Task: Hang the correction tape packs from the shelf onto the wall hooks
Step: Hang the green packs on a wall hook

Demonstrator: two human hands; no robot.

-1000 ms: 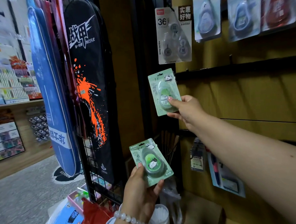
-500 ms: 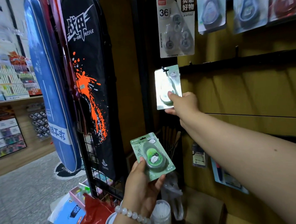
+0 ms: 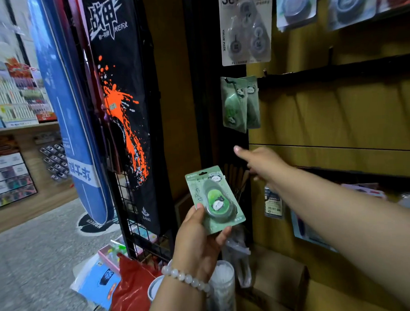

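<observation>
Hanging partly done: two green packs (image 3: 240,103) on hook | left hand (image 3: 199,241) grips one pack (image 3: 214,200) below them | right hand (image 3: 261,162) empty, fingers loose.

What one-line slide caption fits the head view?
Left hand holds a green correction tape pack; empty right hand below two hung packs.

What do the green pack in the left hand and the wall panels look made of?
Green pack: looks like a matte printed card with a clear, glossy plastic blister over the tape; the dome catches highlights. The left hand grips its lower edge. Wall panels: appear to be wood or wood-look laminate, yellowish with faint grain streaks and a dull sheen; which one cannot be told.
</observation>
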